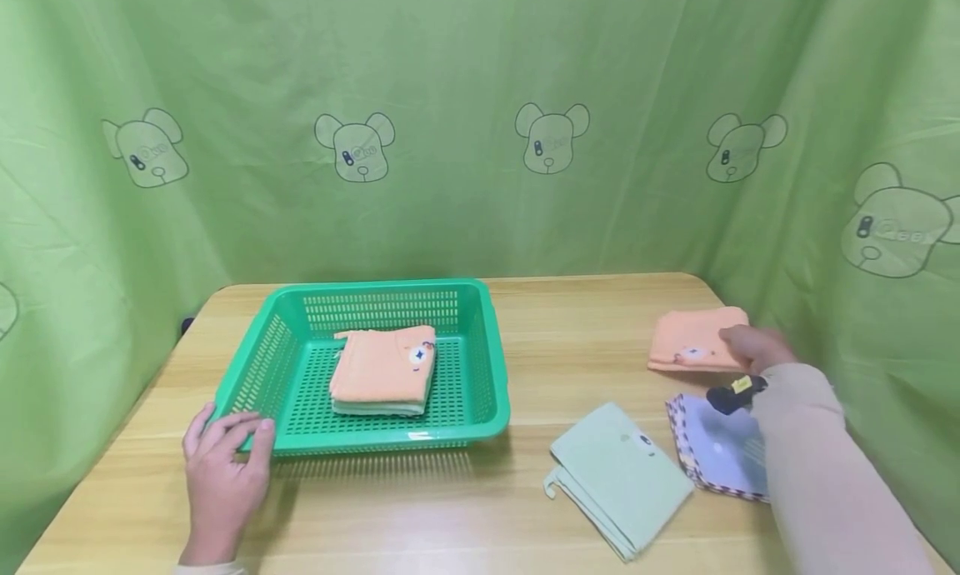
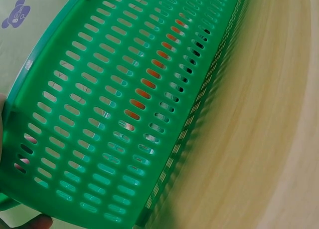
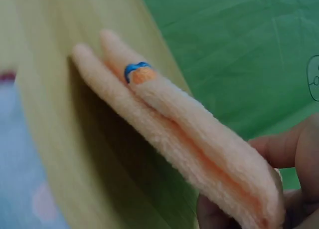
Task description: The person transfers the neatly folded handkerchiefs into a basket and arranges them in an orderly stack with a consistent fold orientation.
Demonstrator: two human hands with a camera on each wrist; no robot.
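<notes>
Cloth, pinched at its right edge by the right hand, stuck out leftward, well right of the basket (left hand gripping its near corner).

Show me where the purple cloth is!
At the head view's right, the purple cloth lies on the table, beside the mint cloth, nearer the camera than the orange cloth in the right hand, partly hidden by the right sleeve.

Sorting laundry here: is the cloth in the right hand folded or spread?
Folded: the right hand holds the cloth with its stacked layers showing.
</notes>
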